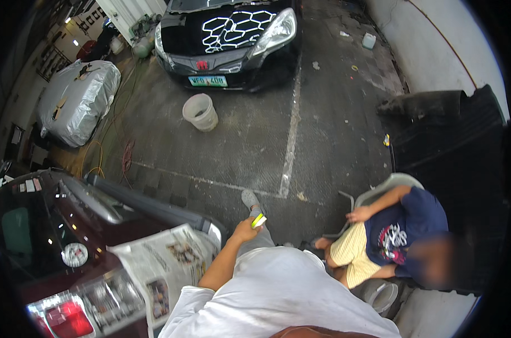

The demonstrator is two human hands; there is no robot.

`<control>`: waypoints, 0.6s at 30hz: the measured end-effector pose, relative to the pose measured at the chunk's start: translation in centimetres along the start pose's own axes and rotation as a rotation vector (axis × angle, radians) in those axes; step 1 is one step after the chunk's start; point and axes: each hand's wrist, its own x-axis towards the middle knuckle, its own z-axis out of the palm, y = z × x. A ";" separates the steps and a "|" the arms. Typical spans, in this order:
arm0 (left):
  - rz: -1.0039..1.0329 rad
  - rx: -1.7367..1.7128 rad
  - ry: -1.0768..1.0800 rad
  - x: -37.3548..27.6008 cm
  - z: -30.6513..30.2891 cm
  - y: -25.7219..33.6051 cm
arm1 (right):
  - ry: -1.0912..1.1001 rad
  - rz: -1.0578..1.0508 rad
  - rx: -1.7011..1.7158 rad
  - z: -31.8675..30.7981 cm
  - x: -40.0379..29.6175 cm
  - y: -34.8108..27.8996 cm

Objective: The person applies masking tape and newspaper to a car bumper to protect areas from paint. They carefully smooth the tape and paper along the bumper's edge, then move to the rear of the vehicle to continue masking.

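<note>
My left hand [246,231] is closed around what looks like a small roll of yellow-green tape [258,220] with a white side, held in front of my body. My right hand is out of view. Just left of my left forearm, newspaper sheets [177,257] lie over the rear corner of a dark red vehicle [107,243]. The sheets reach from beside its tail light [69,319] towards the bumper [171,213]. The newspaper's lower part runs behind my white shirt sleeve.
A black car [183,38] stands ahead, a white plastic bucket [200,112] before it. On my right a person [390,236] sits in a plastic chair [386,186], near another bucket [382,295]. A silver-covered car [80,101], a red hose [128,156] and a yellow hose [92,154] are left.
</note>
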 end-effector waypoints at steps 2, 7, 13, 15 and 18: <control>0.004 -0.081 0.048 5.1 -4.2 -0.1 | -0.030 0.051 -0.034 1.2 2.7 -1.2; -0.049 -0.236 0.104 17.5 -15.0 -3.1 | -0.223 0.293 -0.143 2.6 4.9 -4.7; -0.009 -0.175 0.178 27.4 -32.2 -0.3 | -0.273 0.347 0.253 0.4 13.1 -14.6; 0.022 -0.219 0.192 31.2 -36.4 0.9 | 0.085 0.377 0.476 -0.2 17.2 -17.7; 0.021 -0.265 0.256 36.4 -40.7 0.5 | 0.158 0.484 0.543 -4.8 24.4 -25.8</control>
